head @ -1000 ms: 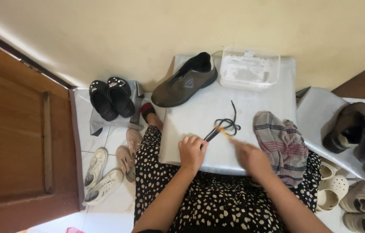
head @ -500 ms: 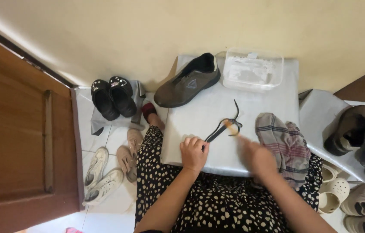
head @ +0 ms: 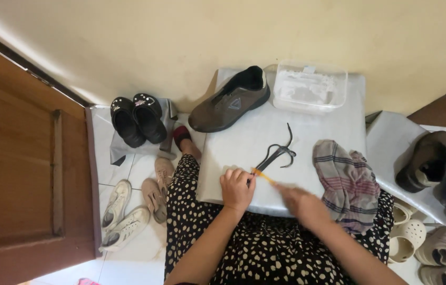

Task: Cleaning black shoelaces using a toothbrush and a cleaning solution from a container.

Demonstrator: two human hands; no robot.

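The left hand is pinching the end of a limp, light black lace, best gripped near its tip, while the blurred right hand seems closed on a thin orange stick

On the table in front of me, the shoelace lies in the middle. Behind it to the left sits a shoe, and behind it to the right a plastic box. A cloth lies right of the lace. My left hand and right hand rest at the near edge. More shoes sit on the floor to the left.
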